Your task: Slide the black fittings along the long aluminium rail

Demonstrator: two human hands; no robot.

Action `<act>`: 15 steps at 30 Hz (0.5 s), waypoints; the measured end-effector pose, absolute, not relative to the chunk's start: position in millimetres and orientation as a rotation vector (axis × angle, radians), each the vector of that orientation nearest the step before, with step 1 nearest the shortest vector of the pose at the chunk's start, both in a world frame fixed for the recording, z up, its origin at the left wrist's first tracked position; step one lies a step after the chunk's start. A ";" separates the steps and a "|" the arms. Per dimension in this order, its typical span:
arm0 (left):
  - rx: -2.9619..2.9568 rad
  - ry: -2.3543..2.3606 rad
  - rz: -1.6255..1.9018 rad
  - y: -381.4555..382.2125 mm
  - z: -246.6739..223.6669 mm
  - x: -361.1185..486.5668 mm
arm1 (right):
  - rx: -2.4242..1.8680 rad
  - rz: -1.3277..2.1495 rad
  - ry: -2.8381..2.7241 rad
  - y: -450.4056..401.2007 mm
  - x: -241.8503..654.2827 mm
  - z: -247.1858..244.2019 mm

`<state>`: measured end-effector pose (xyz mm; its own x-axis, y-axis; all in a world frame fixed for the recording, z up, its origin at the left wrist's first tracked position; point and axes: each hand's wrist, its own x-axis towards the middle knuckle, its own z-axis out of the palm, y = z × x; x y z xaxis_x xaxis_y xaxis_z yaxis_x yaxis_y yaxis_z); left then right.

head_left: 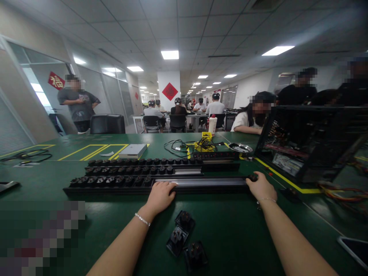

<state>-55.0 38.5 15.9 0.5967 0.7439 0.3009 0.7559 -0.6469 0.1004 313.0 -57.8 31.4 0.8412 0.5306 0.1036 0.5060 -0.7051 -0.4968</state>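
A long black power track with a shiny metal strip lies across the green table in front of me. Black round socket modules line its left half. My left hand is closed over the track's front edge, just right of the last module in the row. At the track's right end, my right hand pinches a small black socket module, partly hidden by the fingers. Nearer me lie three loose socket modules, some with metal pins pointing up.
Two more tracks with modules lie behind. An open computer case stands right, near coloured wires. Farther back are a white box, a yellow bin, cables, a metal bowl and a bottle. Several people are around.
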 end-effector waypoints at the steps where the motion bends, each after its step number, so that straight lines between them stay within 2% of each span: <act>1: -2.774 -1.307 -0.495 38.5 16.0 -55.0 | -2.501 0.065 -0.755 -58.0 313.2 31.7; 15: -2.774 -1.329 -0.486 37.6 17.1 -54.4 | -2.488 0.148 -0.699 -59.8 315.2 31.8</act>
